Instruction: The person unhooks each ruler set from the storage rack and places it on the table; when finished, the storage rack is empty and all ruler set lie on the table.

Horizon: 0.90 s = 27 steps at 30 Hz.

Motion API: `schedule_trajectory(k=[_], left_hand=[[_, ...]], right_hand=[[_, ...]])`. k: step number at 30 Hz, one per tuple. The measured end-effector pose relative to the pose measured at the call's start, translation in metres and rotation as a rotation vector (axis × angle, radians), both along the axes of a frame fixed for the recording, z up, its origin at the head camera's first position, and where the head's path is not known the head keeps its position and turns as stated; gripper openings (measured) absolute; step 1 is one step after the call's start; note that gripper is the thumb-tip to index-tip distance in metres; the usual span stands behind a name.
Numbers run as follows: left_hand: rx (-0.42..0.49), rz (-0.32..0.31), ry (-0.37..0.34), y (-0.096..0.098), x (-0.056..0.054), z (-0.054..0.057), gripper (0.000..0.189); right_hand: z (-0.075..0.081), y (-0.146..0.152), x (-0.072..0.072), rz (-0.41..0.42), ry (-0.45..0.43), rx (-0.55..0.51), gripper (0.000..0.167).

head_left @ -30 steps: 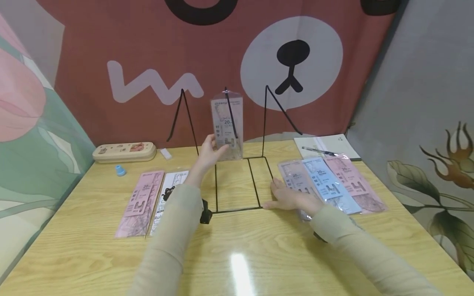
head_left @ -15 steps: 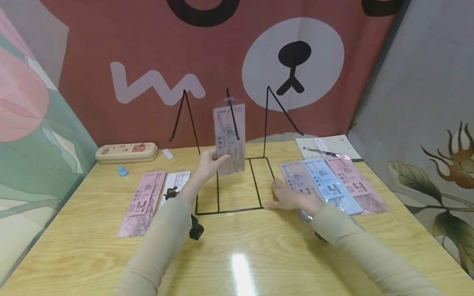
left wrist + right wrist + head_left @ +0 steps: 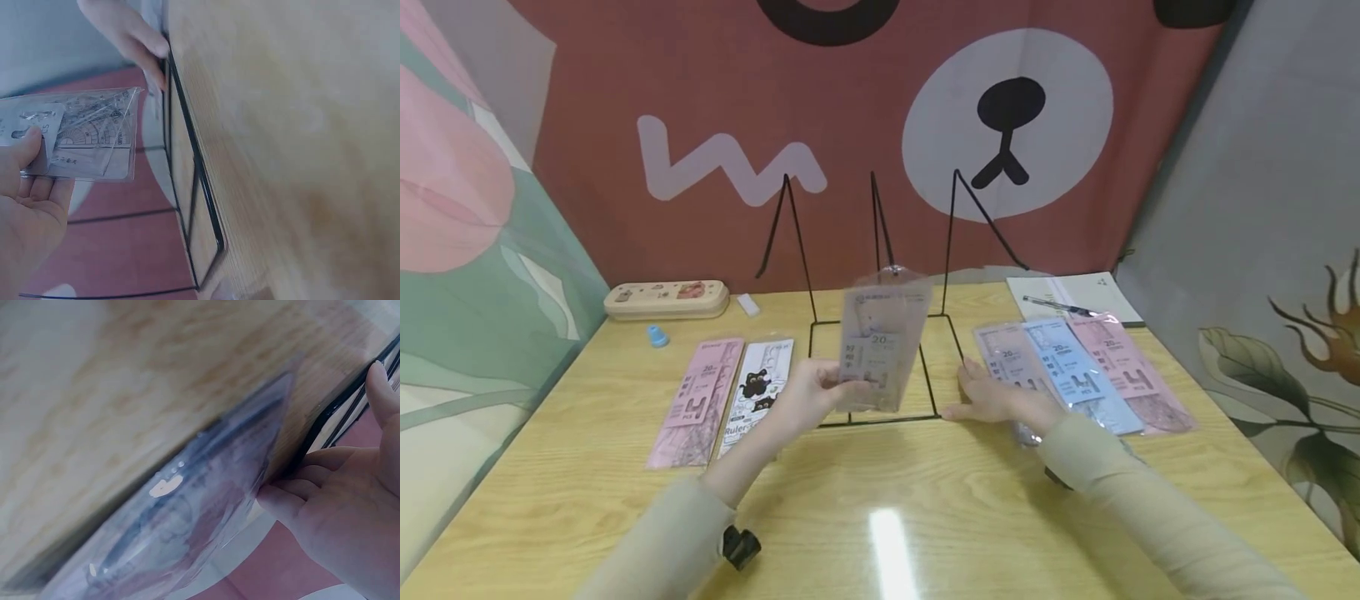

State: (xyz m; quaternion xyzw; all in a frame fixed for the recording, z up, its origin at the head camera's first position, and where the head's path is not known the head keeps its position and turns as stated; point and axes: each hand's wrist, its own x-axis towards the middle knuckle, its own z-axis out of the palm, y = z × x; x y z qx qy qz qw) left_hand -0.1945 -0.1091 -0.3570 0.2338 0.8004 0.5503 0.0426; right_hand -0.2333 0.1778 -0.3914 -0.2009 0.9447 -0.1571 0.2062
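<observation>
My left hand (image 3: 812, 396) pinches a clear pouch of a ruler set (image 3: 887, 350), thumb on the printed face, fingers behind. It tilts toward me over the base of a black wire display rack (image 3: 895, 420); a protractor shows through the plastic in the left wrist view. My right hand (image 3: 996, 396) rests at the rack's front right corner, thumb along the front bar, extended fingers by the side bar. Beside and partly under that wrist lie a pale ruler set (image 3: 1015, 354), a blue ruler set (image 3: 1078, 375) and a pink ruler set (image 3: 1131, 375).
Left of the rack lie another pink ruler set (image 3: 696, 400) and a white ruler set (image 3: 756, 383) with black cats. Behind them are a pencil case (image 3: 666, 300), a white eraser-like block (image 3: 748, 305) and a blue cone (image 3: 657, 336). A pen (image 3: 1056, 306) lies on a notebook (image 3: 1105, 296).
My left hand has brought the pouch down and toward me, off the rack's middle prong, and the pouch has tipped. My right hand has stayed at the rack's corner.
</observation>
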Motion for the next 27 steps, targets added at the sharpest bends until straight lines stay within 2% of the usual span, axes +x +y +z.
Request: schedule_trajectory(k=[5, 7, 9, 11, 14, 17, 22, 25, 27], left_hand=[[-0.084, -0.019, 0.009, -0.015, 0.027, 0.003, 0.02], [-0.107, -0.022, 0.004, -0.026, 0.033, 0.002, 0.023], [-0.11, -0.01, -0.029, -0.041, 0.036, 0.001, 0.029], [-0.108, 0.035, -0.097, -0.059, 0.038, -0.001, 0.035], [-0.126, 0.14, -0.219, -0.091, 0.038, 0.0, 0.043], [-0.164, 0.214, -0.289, -0.127, 0.037, 0.003, 0.047], [-0.194, 0.216, -0.348, -0.193, 0.032, 0.006, 0.052], [-0.197, 0.177, -0.39, -0.232, 0.029, 0.006, 0.045], [-0.231, 0.167, -0.408, -0.254, 0.028, 0.008, 0.041]], right_hand=[[0.0, 0.001, 0.0, -0.007, -0.003, -0.013, 0.092], [0.0, 0.001, 0.001, -0.013, -0.005, -0.016, 0.092], [0.0, 0.001, 0.001, -0.017, -0.005, -0.016, 0.092], [0.001, 0.001, 0.002, -0.014, -0.004, -0.015, 0.092], [0.0, 0.0, 0.002, -0.011, -0.011, -0.013, 0.092], [0.0, -0.001, 0.002, -0.01, -0.015, -0.017, 0.092], [-0.001, -0.001, 0.004, -0.012, -0.01, -0.018, 0.092], [-0.001, -0.001, 0.004, -0.019, -0.011, -0.013, 0.091], [-0.001, -0.001, 0.004, -0.021, -0.011, -0.016, 0.091]])
